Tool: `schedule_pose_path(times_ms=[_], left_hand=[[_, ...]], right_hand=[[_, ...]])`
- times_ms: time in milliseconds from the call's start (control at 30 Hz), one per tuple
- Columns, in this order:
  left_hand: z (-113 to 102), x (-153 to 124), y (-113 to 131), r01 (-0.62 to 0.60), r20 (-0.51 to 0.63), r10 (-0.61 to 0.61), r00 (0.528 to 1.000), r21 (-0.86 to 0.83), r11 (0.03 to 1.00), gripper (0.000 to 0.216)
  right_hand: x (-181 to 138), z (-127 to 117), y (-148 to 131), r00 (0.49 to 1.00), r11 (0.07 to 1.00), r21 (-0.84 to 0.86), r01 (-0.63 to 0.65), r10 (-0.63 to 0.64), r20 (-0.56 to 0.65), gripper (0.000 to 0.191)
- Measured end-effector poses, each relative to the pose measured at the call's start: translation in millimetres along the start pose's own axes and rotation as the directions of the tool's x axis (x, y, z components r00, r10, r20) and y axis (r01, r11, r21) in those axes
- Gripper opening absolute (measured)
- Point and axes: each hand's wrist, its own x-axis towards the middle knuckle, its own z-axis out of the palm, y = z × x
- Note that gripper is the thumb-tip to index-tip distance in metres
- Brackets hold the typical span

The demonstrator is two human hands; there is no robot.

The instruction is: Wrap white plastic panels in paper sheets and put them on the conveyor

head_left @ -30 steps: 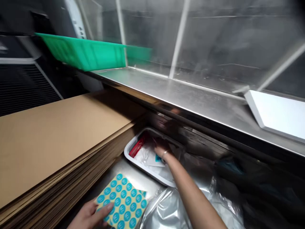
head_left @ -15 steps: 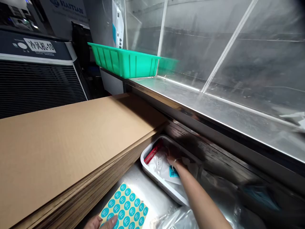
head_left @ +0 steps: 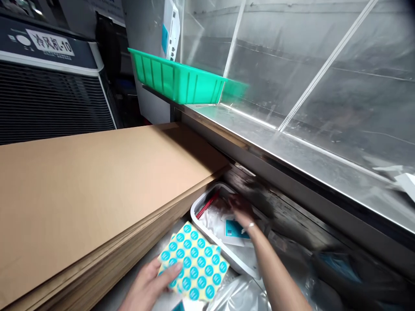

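My left hand [head_left: 154, 276] pinches a sheet of round blue stickers [head_left: 197, 265], thumb on top; a second sheet's edge seems to peek out behind it. My right hand [head_left: 241, 209], with a thin bracelet at the wrist, reaches into a grey-rimmed tray [head_left: 212, 236]. In shadow and blur, its fingers do not show whether they grip anything. Beneath that hand lie clear plastic bags [head_left: 212, 220] and a white packet with a blue label [head_left: 234, 229]. A red strip [head_left: 207, 205] leans along the tray's far left side.
Stacked cardboard sheets [head_left: 97, 181] fill the left. A metal ledge [head_left: 259, 134] runs above the tray, with a green plastic basket [head_left: 181, 82] at its far end. Clear plastic bags [head_left: 241, 296] lie in front of the tray. An air cooler [head_left: 48, 86] stands at the back left.
My left hand has brought the sticker sheet up and to the right, nearer the tray. My right hand has shifted slightly within the tray, and more of the blue label shows.
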Motion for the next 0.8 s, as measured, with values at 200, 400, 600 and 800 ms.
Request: schedule_pose_path(times_ms=[200, 400, 600, 800], left_hand=[[52, 41, 7, -0.223, 0.068, 0.217, 0.974, 0.102, 0.969, 0.033], [65, 65, 1, -0.277, 0.096, 0.264, 0.96, 0.172, 0.945, 0.027], [89, 96, 28, -0.237, 0.176, 0.211, 0.961, 0.143, 0.961, 0.018], [72, 85, 38, -0.117, 0.121, 0.121, 0.985, -0.04, 0.992, 0.018]], right_hand=[[-79, -24, -25, 0.908, 0.656, 0.682, -0.323, 0.01, 0.42, 0.047], [-65, -27, 19, 0.933, 0.734, 0.598, -0.32, 0.355, 0.063, 0.032], [-52, -63, 46, 0.95, 0.817, 0.53, -0.228, 0.307, -0.064, 0.023], [-46, -61, 48, 0.977, 0.94, 0.287, -0.184, 0.207, -0.052, 0.018]])
